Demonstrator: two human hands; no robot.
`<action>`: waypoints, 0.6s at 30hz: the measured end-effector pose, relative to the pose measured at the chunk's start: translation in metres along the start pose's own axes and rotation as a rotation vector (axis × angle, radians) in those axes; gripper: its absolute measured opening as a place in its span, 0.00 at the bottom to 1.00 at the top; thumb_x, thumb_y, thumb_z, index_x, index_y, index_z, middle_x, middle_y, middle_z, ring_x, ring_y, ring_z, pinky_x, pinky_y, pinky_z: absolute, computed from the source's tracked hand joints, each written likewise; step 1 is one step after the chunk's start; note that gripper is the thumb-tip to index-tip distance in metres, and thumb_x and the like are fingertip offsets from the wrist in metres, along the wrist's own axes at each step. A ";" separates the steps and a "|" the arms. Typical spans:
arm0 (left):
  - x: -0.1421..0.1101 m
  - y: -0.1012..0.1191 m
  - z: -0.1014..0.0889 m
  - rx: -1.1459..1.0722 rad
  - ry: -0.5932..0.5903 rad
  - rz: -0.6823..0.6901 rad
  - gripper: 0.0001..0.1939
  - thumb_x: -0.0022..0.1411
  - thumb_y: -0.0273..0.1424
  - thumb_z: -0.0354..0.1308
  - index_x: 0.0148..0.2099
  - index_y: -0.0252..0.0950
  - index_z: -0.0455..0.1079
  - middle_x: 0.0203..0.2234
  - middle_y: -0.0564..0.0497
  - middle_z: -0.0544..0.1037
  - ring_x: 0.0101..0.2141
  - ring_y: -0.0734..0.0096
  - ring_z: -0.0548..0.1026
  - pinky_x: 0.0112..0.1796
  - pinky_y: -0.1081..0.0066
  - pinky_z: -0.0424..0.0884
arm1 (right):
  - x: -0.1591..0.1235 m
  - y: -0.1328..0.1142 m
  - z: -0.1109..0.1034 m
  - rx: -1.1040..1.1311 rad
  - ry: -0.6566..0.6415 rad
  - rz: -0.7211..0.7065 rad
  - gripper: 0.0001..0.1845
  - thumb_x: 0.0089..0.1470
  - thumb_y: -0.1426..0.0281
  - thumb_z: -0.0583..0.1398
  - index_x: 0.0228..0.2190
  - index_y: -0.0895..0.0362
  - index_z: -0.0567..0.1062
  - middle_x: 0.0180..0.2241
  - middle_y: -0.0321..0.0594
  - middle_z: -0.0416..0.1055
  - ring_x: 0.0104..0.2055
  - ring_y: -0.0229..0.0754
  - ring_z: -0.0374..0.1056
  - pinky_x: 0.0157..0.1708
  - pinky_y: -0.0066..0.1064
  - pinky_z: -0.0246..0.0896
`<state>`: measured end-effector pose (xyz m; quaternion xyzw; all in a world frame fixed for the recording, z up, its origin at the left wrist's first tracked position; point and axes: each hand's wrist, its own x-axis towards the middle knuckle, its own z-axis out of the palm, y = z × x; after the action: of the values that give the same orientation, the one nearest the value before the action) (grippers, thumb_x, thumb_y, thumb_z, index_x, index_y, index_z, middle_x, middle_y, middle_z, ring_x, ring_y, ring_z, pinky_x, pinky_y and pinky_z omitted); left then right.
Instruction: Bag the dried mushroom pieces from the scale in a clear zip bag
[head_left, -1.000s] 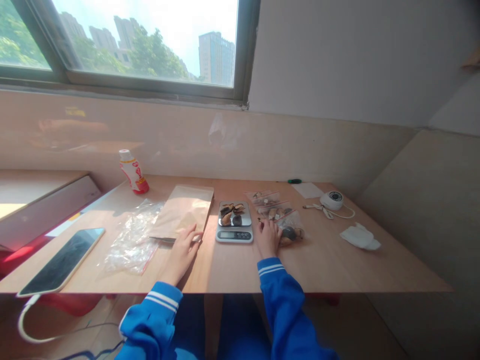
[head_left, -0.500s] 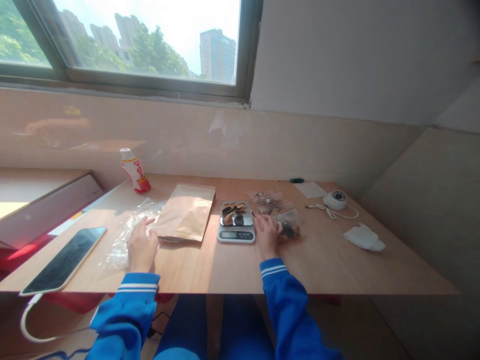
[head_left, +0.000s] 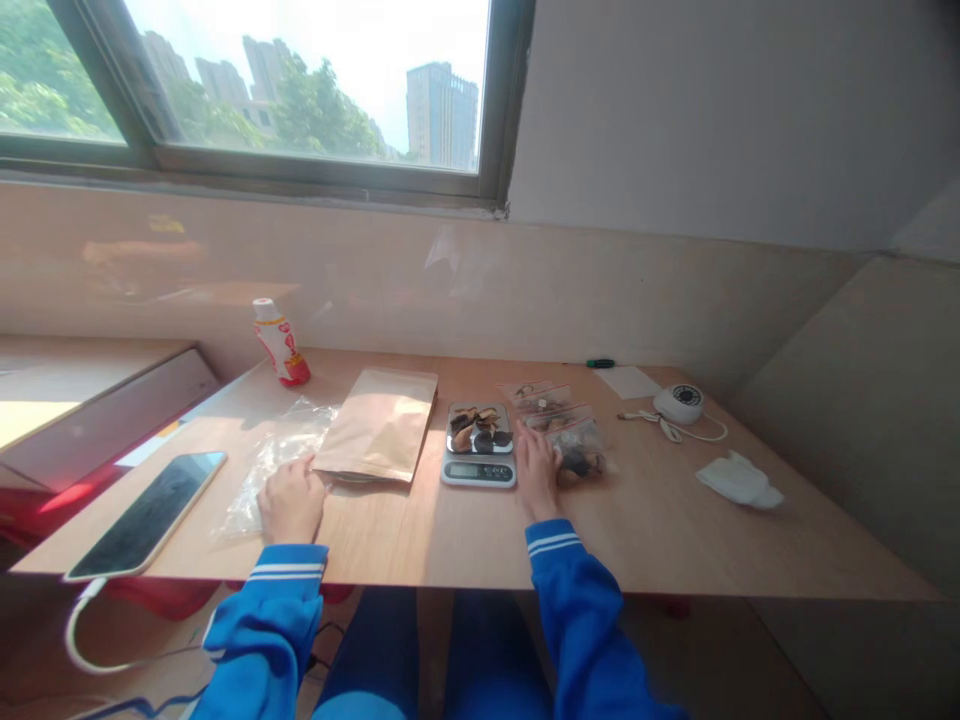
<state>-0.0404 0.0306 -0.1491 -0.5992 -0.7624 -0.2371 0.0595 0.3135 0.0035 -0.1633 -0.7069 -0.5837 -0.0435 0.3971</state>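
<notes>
A digital scale point(head_left: 478, 445) sits between a kraft pouch point(head_left: 379, 425) and the right hand point(head_left: 537, 472).

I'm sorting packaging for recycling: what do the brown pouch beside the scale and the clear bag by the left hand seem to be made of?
The brown pouch looks like kraft paper: matte, uncoated-looking, with soft creases; any inner lining is hidden. The clear bag looks like thin plastic film: glossy, see-through and crinkled into sharp highlights, though its exact plastic can't be told.
</notes>
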 end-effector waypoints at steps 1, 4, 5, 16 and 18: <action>-0.002 0.001 -0.001 0.042 0.011 0.005 0.21 0.59 0.28 0.43 0.51 0.32 0.69 0.44 0.38 0.73 0.45 0.50 0.69 0.45 0.55 0.63 | 0.000 0.001 0.001 0.004 0.009 0.013 0.23 0.64 0.66 0.42 0.52 0.55 0.68 0.50 0.45 0.69 0.52 0.43 0.61 0.50 0.37 0.45; -0.003 0.001 0.000 0.135 0.049 0.053 0.21 0.60 0.29 0.42 0.49 0.30 0.70 0.40 0.37 0.72 0.43 0.48 0.67 0.42 0.53 0.63 | 0.000 0.003 0.004 0.008 0.023 0.035 0.24 0.63 0.66 0.41 0.51 0.56 0.69 0.49 0.46 0.70 0.50 0.44 0.62 0.50 0.37 0.46; -0.002 0.000 0.000 0.145 0.056 0.071 0.20 0.60 0.29 0.42 0.48 0.30 0.71 0.39 0.37 0.72 0.42 0.48 0.67 0.41 0.53 0.63 | 0.000 0.003 0.004 0.010 0.024 0.037 0.24 0.63 0.66 0.41 0.50 0.57 0.70 0.49 0.46 0.70 0.50 0.44 0.62 0.49 0.37 0.46; 0.024 0.022 -0.069 -0.017 0.438 0.063 0.17 0.65 0.33 0.43 0.40 0.27 0.70 0.38 0.44 0.66 0.44 0.49 0.66 0.42 0.48 0.63 | 0.000 0.002 0.003 0.063 0.123 0.042 0.22 0.62 0.68 0.42 0.46 0.57 0.71 0.47 0.47 0.71 0.50 0.44 0.62 0.50 0.38 0.48; 0.013 0.046 -0.082 -0.115 0.501 0.130 0.18 0.65 0.34 0.44 0.43 0.29 0.71 0.38 0.44 0.67 0.42 0.54 0.67 0.44 0.50 0.62 | 0.000 0.001 0.000 0.084 0.171 0.034 0.21 0.62 0.68 0.42 0.45 0.57 0.72 0.47 0.47 0.71 0.51 0.44 0.62 0.50 0.38 0.49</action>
<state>-0.0165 0.0150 -0.0588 -0.5719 -0.6689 -0.4168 0.2276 0.3143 0.0032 -0.1637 -0.6932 -0.5367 -0.0724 0.4757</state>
